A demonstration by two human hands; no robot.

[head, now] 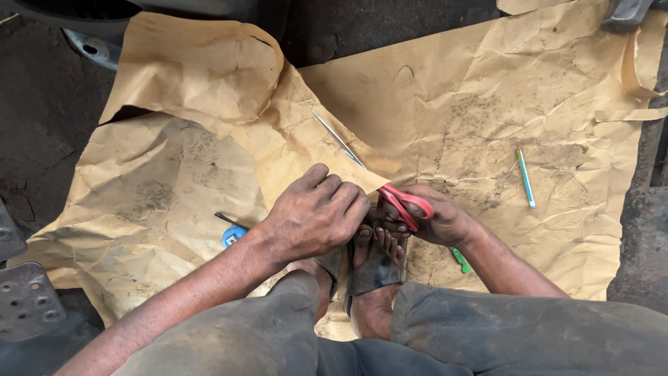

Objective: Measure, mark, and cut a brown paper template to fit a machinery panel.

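A large crumpled sheet of brown paper (480,118) lies spread over the dark ground. My right hand (435,221) grips red-handled scissors (405,202), whose long metal blades (337,139) run up and left through the paper. My left hand (316,212) presses down on the paper flap beside the cut, its fingers curled over the edge. Both hands work just above my sandalled feet (372,268).
A blue-green pen (525,177) rests on the paper at right. A blue tape measure (233,235) peeks out by my left wrist, and a small green object (460,260) shows under my right wrist. A perforated metal plate (28,299) sits at lower left.
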